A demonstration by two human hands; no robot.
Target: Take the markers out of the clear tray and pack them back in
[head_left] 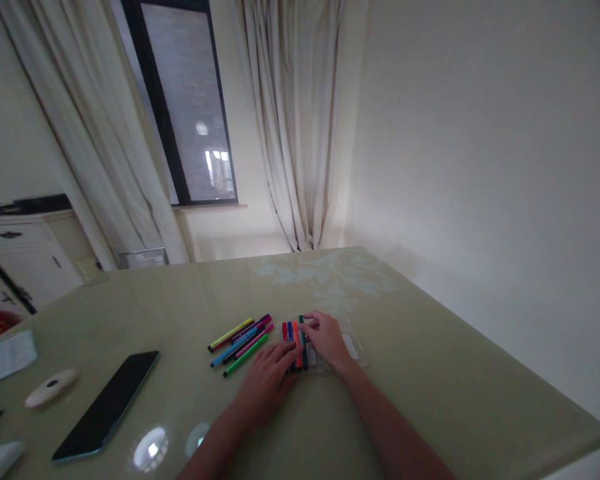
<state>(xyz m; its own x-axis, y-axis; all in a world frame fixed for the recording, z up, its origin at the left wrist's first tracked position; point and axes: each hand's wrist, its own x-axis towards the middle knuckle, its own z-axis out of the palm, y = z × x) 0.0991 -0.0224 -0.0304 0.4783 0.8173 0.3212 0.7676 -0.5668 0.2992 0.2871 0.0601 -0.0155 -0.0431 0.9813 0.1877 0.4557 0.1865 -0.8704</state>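
Clear case (359, 357), markers (295, 328) inside, loose markers (235, 347) alongside

Pens (235, 348) lie on the surface (430, 373), left of the case (350, 345). More pens (295, 328) are in the case. The phone (107, 405) is near, farther left. The window (187, 100) is far behind.

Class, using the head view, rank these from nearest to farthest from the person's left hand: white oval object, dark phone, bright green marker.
From the left hand:
1. Bright green marker: loose, just to its left.
2. Dark phone: farther left.
3. White oval object: left, beyond the phone.
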